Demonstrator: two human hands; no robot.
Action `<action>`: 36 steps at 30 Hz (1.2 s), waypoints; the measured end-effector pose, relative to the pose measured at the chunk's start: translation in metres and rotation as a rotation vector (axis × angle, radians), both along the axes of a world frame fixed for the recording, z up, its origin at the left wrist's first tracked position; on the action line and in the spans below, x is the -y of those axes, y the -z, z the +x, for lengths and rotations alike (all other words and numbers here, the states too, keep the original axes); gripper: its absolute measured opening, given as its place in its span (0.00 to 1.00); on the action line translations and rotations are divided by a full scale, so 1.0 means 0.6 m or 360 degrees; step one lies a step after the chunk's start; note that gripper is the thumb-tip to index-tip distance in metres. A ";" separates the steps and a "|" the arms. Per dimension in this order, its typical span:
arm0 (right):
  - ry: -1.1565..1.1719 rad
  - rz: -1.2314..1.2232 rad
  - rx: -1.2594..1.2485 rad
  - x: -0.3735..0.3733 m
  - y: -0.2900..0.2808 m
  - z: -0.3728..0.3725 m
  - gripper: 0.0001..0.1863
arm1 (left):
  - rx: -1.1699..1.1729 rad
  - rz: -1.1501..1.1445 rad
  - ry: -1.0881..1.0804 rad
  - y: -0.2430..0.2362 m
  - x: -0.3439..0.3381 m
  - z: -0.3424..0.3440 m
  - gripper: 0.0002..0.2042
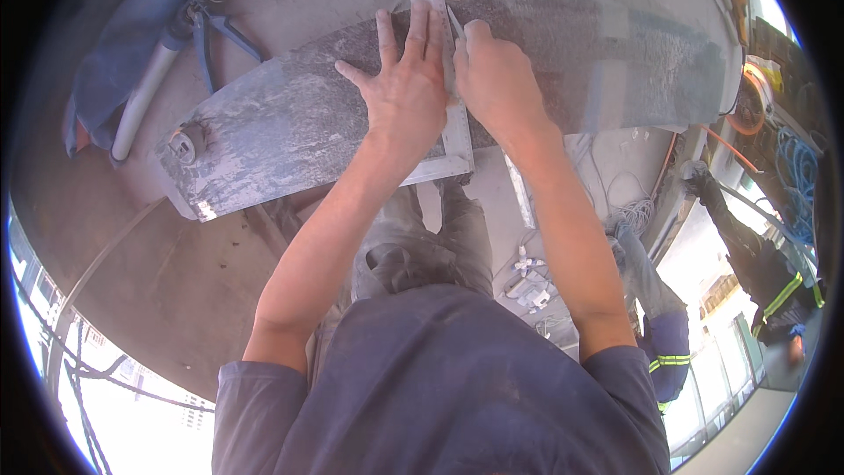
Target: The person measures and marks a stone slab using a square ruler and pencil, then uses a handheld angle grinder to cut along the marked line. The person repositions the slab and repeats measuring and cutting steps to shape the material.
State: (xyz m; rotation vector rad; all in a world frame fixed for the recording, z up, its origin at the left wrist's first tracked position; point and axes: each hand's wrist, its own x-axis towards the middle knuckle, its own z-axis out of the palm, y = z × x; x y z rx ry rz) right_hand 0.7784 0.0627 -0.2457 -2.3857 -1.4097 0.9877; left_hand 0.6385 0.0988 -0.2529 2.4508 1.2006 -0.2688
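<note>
A long, dark grey mottled board (290,114) stretches in front of me, its surface worn and pale in patches. Across it lies a white L-shaped square (457,136) with ruler markings. My left hand (406,88) rests flat with fingers spread, pressing the square's long arm against the board. Closed around a slim pointed tool (455,22), my right hand (494,70) sits just right of the square; the tool looks like a knife, its handle hidden in my fist. Its tip is beside the square's edge. On the board's left end stands a small round can-like object (185,144).
Left of the board lies a caulking gun (148,101) with blue handles, next to dark blue cloth (123,53). Cables (629,211) and a white power adapter (530,286) lie below. At right are blue hose (796,180) and two people in reflective-striped clothing (778,295).
</note>
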 end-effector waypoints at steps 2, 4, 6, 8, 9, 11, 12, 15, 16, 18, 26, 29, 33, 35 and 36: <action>0.0011 0.0005 -0.0022 -0.006 0.001 -0.004 0.13 | -0.0007 0.0008 0.0000 0.001 -0.001 -0.002 0.48; 0.0004 0.0011 -0.0035 -0.015 -0.007 -0.004 0.12 | -0.0023 0.0026 -0.0010 0.005 0.001 -0.003 0.48; -0.0099 0.0026 0.0067 -0.021 -0.011 0.000 0.11 | 0.0004 0.0052 -0.0001 0.005 0.002 -0.004 0.48; -0.0247 0.0011 0.0111 -0.034 -0.020 0.007 0.10 | 0.0046 0.0075 -0.0006 0.007 0.003 -0.005 0.47; -0.0341 -0.0009 0.0108 -0.047 -0.029 0.013 0.10 | 0.0079 0.0088 -0.0012 0.011 0.003 -0.005 0.47; -0.0451 -0.0069 0.0053 -0.067 -0.054 0.021 0.11 | 0.0086 0.0124 -0.0017 0.015 0.002 -0.005 0.46; -0.0467 -0.0113 0.0002 -0.074 -0.067 0.025 0.12 | 0.0062 0.0145 -0.0015 0.015 0.003 -0.005 0.46; -0.0448 -0.0108 -0.0004 -0.053 -0.077 0.017 0.12 | 0.0042 0.0189 -0.0007 0.015 0.006 -0.002 0.46; -0.0427 -0.0083 0.0019 -0.040 -0.080 0.012 0.12 | 0.0045 0.0201 -0.0001 0.016 0.005 0.000 0.47; -0.0511 -0.0167 0.0036 0.003 -0.074 0.002 0.12 | -0.0042 0.0340 -0.0008 0.027 0.007 0.007 0.48; -0.0771 -0.0902 -0.0301 0.378 -0.033 -0.046 0.17 | -0.0207 -0.0120 0.0032 -0.033 -0.002 0.020 0.51; -0.0297 -0.0466 -0.0196 0.363 -0.077 -0.036 0.22 | -0.0240 -0.0043 0.0015 -0.034 -0.007 0.014 0.51; 0.0156 -0.0015 -0.0295 0.156 -0.097 -0.010 0.25 | -0.0126 0.0154 0.0031 0.015 -0.001 0.004 0.54; 0.0045 0.0201 -0.0052 0.083 -0.055 0.000 0.20 | -0.0134 0.0116 0.0028 0.008 0.000 0.006 0.55; -0.0011 0.0199 -0.0015 0.057 -0.039 0.006 0.19 | -0.0103 0.0116 0.0030 0.008 0.000 0.005 0.55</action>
